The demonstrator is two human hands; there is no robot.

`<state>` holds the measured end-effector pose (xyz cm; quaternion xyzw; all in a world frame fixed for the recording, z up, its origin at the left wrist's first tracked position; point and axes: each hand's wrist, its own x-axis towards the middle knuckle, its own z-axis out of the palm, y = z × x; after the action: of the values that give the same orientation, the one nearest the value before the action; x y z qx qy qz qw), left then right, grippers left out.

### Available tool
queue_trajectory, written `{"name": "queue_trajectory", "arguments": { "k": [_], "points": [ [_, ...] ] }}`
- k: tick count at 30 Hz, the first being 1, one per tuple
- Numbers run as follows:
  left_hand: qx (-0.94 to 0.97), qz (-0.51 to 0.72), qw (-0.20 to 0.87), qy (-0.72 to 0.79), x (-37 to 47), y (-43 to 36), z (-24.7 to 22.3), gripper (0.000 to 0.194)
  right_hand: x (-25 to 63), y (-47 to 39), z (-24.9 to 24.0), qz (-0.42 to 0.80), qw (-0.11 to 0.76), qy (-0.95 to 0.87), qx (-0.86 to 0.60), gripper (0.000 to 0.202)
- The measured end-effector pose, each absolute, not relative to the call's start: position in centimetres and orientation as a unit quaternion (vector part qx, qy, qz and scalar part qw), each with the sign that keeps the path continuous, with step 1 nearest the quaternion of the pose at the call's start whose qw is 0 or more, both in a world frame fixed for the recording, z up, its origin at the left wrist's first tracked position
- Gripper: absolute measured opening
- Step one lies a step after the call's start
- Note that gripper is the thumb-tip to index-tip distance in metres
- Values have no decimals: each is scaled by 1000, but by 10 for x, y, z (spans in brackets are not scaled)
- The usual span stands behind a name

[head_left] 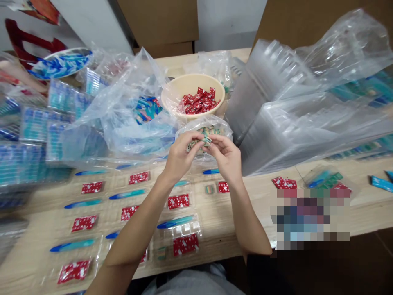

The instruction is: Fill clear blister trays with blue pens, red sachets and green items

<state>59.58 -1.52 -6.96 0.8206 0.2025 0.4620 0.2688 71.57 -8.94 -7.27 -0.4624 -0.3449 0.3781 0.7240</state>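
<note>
Both my hands meet over an open plastic bag [215, 123] of small green and beige pieces. My left hand [184, 155] pinches a few of these small pieces [199, 142] between thumb and fingers. Fingertips of my right hand [225, 157] are closed on the same little group from the other side. Below, clear plastic trays hold blue pens [175, 221] and red printed packets [186, 244]. One small green and beige piece [209, 189] lies in a tray beside a red packet, left of my right forearm.
A cream bowl [172, 96] of red packets stands behind the bag. Left of it, a large plastic bag [123, 135] holds blue pieces. Stacked clear trays [276, 131] rise at the right. Filled packs [30, 123] pile up at the far left, near a bowl of blue items [63, 63].
</note>
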Motion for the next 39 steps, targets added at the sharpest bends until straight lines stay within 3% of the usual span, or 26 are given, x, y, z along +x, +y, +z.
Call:
{"name": "queue_trajectory", "arguments": {
  "k": [5, 12, 23, 30, 33, 39],
  "points": [
    [863, 446, 175, 163, 595, -17, -66, 9, 720, -91, -73, 435, 723, -293, -449, 29],
    [888, 430, 57, 150, 597, -18, -74, 14, 720, -88, -63, 404, 712, -300, -491, 29],
    [825, 436, 303, 195, 593, -19, -69, 3, 726, -77, -73, 439, 718, -244, -482, 42],
    [784, 461, 334, 248, 595, -18, -72, 2, 720, -80, -69, 457, 714, -270, -456, 38],
    [744, 486, 377, 260, 596, -19, -74, 7, 720, -81, -72, 484, 708, -284, -428, 36],
    [601, 473, 583, 274, 600, -17, -75, 29, 714, -82, -76, 453, 699, -332, -443, 39]
  ]
}}
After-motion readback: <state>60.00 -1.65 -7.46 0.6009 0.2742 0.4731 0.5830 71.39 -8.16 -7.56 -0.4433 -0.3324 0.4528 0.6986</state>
